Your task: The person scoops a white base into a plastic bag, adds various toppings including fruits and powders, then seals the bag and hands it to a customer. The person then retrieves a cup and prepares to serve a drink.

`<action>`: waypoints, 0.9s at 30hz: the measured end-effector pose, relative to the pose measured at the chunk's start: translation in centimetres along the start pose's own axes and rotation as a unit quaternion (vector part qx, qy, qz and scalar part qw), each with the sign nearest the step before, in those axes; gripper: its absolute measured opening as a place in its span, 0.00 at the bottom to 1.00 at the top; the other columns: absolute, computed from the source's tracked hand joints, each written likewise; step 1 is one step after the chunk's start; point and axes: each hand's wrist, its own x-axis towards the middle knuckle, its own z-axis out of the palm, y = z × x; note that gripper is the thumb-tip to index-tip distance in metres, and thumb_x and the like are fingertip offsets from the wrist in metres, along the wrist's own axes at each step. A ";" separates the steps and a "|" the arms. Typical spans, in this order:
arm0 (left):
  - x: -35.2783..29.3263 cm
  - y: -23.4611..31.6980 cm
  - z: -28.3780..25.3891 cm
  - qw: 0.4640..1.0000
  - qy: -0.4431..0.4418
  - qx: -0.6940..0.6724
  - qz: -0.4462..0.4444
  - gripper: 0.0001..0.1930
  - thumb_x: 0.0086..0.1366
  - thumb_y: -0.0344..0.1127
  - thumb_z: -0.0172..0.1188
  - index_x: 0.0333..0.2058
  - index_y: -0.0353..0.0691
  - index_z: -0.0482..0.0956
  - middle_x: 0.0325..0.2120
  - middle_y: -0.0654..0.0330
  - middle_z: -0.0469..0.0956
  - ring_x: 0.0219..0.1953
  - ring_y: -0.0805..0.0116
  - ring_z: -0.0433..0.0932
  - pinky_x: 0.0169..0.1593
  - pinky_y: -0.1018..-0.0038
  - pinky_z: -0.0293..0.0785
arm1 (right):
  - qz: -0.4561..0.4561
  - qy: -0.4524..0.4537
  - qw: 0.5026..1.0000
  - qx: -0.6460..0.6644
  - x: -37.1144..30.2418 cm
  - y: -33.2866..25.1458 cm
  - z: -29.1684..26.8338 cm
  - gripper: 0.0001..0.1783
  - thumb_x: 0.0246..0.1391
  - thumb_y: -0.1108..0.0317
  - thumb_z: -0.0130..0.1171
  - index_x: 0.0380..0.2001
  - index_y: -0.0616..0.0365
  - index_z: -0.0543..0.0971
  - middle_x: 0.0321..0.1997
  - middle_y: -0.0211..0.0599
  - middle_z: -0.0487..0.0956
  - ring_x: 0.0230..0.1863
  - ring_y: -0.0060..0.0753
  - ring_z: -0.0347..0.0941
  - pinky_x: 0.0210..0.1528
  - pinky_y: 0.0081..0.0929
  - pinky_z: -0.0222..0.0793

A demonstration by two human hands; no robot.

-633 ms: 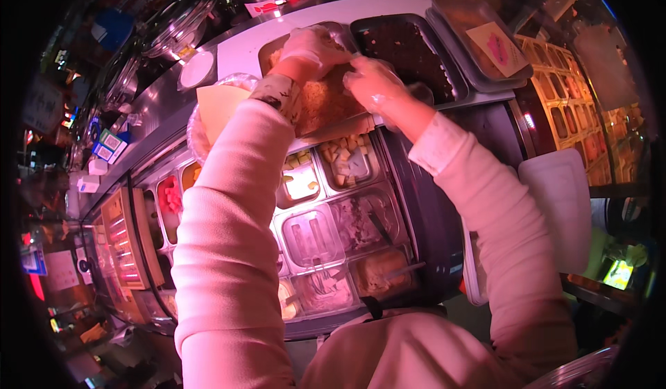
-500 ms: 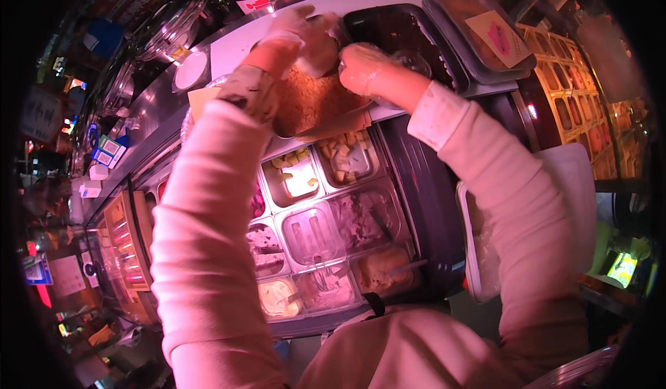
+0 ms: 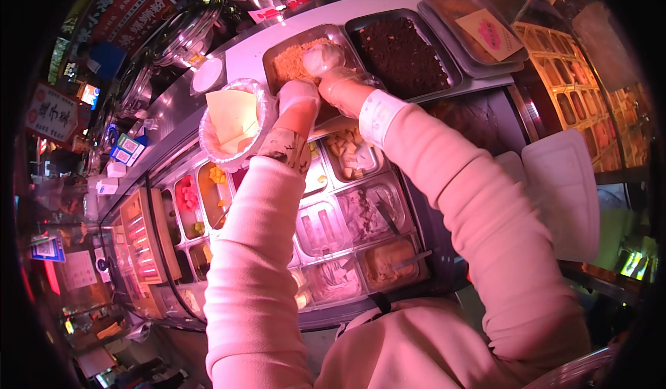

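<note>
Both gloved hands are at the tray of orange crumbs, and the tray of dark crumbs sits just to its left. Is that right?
No: the head view shows the dark-crumb tray to the right. The gloved left hand and right hand are at the orange-crumb tray, as stated.

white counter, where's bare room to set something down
Free: the white counter between the white disc, lined tub and crumb tray, plus a narrow strip behind the trays. Crowded: at the crumb tray, with the left hand and right hand there, and farther right, where the dark tray sits close against the stacked trays.
</note>
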 end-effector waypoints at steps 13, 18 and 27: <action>6.2 -4.3 -1.4 0.900 0.083 -0.428 -0.022 0.24 0.67 0.52 0.54 0.54 0.45 0.80 0.54 0.54 0.81 0.56 0.60 0.79 0.53 0.66 0.79 | 0.001 -0.014 0.998 0.058 7.5 -1.3 -2.4 0.07 0.58 0.68 0.59 0.35 0.60 0.82 0.29 0.44 0.79 0.28 0.41 0.77 0.28 0.40 0.73; 4.7 -6.6 -3.2 0.776 0.081 -0.624 -0.054 0.27 0.72 0.54 0.48 0.56 0.38 0.78 0.57 0.49 0.79 0.59 0.54 0.76 0.52 0.59 0.79 | -0.073 -0.087 0.976 -0.185 5.4 -3.2 -1.3 0.10 0.60 0.70 0.56 0.42 0.63 0.81 0.37 0.48 0.79 0.35 0.46 0.80 0.32 0.45 0.79; 0.0 -6.2 -9.7 0.741 -0.059 -0.665 -0.078 0.36 0.76 0.63 0.43 0.64 0.34 0.71 0.67 0.50 0.68 0.65 0.44 0.68 0.55 0.44 0.80 | -0.333 -0.146 0.837 -0.409 5.8 -4.0 -5.5 0.13 0.60 0.74 0.54 0.42 0.68 0.84 0.44 0.52 0.84 0.39 0.52 0.85 0.35 0.41 0.86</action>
